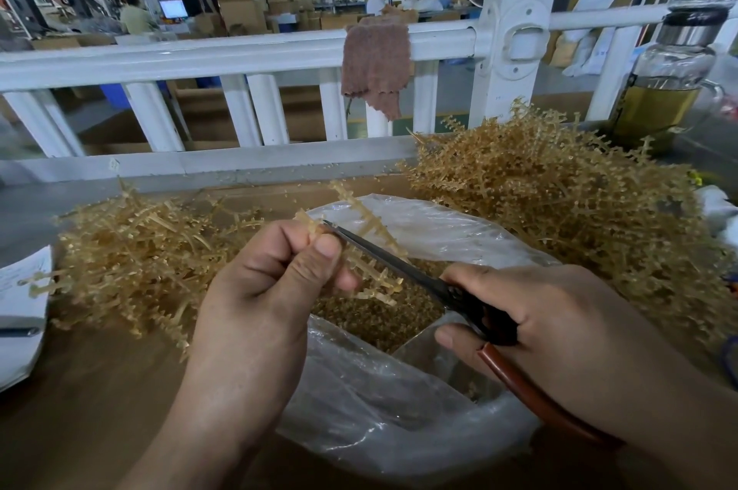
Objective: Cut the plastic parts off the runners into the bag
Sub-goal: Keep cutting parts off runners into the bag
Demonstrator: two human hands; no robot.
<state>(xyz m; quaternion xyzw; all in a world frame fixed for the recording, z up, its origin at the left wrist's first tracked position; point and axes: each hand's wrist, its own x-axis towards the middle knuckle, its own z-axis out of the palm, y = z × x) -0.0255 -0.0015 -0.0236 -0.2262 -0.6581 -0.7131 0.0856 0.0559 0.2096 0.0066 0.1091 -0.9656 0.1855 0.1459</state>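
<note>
Heap of runners on the table's left side. My left hand pinches one runner over the open bag at the near edge, my right hand is wrapped round the scissors, blade against it. Bigger heap at the far right corner.

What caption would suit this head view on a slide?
Left hand pinches a runner over the bag; right hand holds scissors against it.

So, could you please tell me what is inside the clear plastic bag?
Small tan cut parts lie heaped inside the bag. The left hand, runner and scissors cover part of the heap.
</note>
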